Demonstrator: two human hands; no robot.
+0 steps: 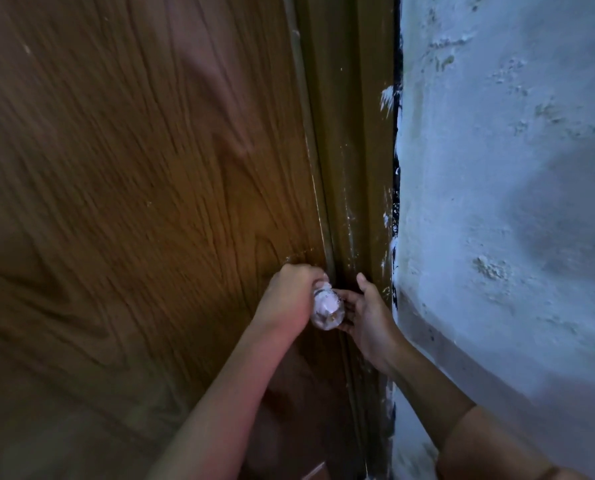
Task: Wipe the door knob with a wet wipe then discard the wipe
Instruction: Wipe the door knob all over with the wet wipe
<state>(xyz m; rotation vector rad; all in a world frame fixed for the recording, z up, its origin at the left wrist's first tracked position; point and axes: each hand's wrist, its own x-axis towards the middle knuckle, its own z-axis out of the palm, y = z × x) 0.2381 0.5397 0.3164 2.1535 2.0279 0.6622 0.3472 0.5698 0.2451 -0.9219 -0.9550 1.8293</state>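
A shiny round metal door knob [328,310] sticks out of the brown wooden door [143,188] near its right edge. My left hand [291,296] is clenched against the knob's neck on the left side. A small white bit of the wet wipe [325,285] peeks out at its fingertips; the rest of the wipe is hidden in the fist. My right hand [370,318] is on the knob's right side, fingers apart and curved around it, thumb pointing up along the frame. I cannot tell whether it touches the knob.
A dark brown door frame [355,168] runs down just right of the knob. Beyond it is a rough white plastered wall [503,202] with flaking patches, close to my right forearm.
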